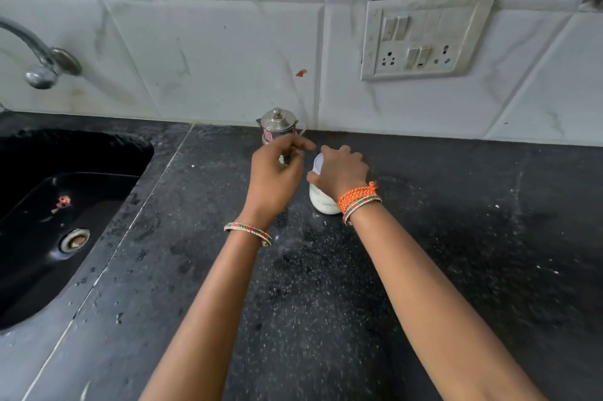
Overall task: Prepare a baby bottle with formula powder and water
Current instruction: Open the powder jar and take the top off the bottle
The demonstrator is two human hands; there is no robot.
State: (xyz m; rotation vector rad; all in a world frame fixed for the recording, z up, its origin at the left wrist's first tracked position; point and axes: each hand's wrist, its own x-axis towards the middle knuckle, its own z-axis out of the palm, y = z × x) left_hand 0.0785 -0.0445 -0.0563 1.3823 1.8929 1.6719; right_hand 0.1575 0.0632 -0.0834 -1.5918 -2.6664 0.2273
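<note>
One baby bottle (pixel 321 199), white, upright on the black counter (pixel 424 237), its upper part covered by the right hand (pixel 342 168), whose fingers curl down around it; a pale rounded top shows at the thumb side. Contents: cannot tell. One left hand (pixel 277 172), just beside that grip on its left, apart from the bottle, fingers loosely bent; whether it pinches something small cannot be told. One small steel pot (pixel 279 124) with lid, beyond the left hand, against the tiled wall (pixel 212 41). Several bangles on both wrists; orange thread on the right. One black sink (pixel 65 221) far left of the grip, tap (pixel 39 54) above. One switchboard (pixel 424 38) on the wall, up and right.
</note>
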